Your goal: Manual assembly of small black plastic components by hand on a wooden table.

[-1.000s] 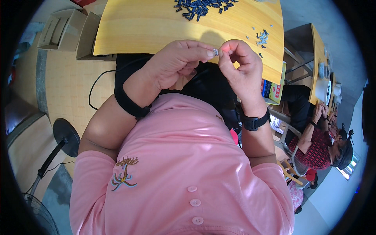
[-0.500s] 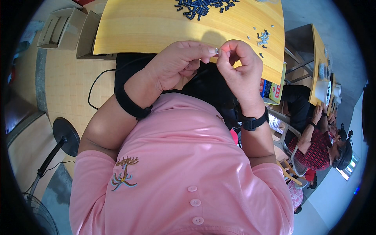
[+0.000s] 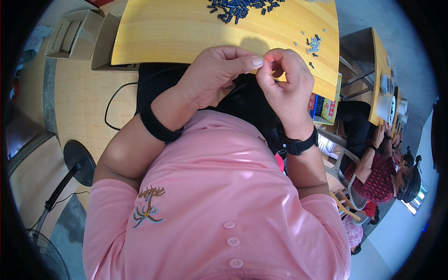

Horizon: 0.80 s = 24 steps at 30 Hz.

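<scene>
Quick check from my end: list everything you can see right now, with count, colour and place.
table: one, yellow wood, top centre
dark small parts: a pile, dark blue-black, far edge of the table
pale small parts: a small cluster, grey and dark, right side of the table
cardboard boxes: two, brown, open, on the floor at upper left
cable: one, black, on the floor left of the table
fan stand: one, black, lower left
second table: one, yellow, at right, people seated by it
left hand: fingertips pinched against the right hand; any held piece too small to tell
right hand: pinched likewise
</scene>
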Each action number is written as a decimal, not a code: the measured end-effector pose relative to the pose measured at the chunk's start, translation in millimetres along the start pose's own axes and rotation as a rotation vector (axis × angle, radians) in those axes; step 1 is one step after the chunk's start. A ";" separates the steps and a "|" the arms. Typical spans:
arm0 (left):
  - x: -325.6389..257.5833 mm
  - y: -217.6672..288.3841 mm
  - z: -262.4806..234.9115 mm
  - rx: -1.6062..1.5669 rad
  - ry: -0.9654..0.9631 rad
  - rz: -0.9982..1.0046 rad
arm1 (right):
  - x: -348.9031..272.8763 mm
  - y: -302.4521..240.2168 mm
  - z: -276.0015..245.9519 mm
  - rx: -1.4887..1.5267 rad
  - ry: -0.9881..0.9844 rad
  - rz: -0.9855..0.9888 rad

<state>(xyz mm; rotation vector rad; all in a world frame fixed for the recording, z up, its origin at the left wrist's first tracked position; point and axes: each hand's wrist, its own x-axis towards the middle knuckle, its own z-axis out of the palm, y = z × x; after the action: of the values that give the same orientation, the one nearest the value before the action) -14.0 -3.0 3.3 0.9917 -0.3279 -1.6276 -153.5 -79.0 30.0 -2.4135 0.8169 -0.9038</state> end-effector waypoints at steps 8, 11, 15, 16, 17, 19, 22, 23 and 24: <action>3.6 -2.6 -3.2 0.139 0.005 0.116 | 1.3 1.0 -1.1 0.014 0.010 -0.029; 3.3 -2.4 -1.7 0.266 0.039 0.173 | 0.5 2.4 -1.1 0.021 -0.013 0.010; 5.2 -3.8 -4.4 0.443 0.067 0.271 | 2.5 3.3 -2.3 0.078 -0.069 0.077; 6.2 -4.0 -4.7 0.443 0.067 0.270 | 3.4 3.2 -2.8 0.100 -0.080 0.069; 7.2 -4.1 -5.0 0.496 0.055 0.321 | 3.9 3.4 -3.0 0.121 -0.091 0.062; 8.6 -4.0 -5.3 0.549 0.042 0.372 | 4.2 8.1 -4.1 0.128 -0.109 0.041; 8.9 -3.9 -6.4 0.540 0.013 0.320 | 5.4 7.9 -6.7 0.145 -0.145 0.047; 8.8 -4.0 -6.4 0.548 0.009 0.314 | 5.8 7.3 -7.3 0.155 -0.162 0.075; 8.9 -4.1 -6.1 0.556 0.004 0.308 | 5.9 8.2 -7.4 0.154 -0.162 0.076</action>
<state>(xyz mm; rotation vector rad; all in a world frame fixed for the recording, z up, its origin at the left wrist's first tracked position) -12.1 -8.0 -6.9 1.2807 -0.9191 -1.2730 -158.1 -90.3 33.0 -2.2721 0.7447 -0.7052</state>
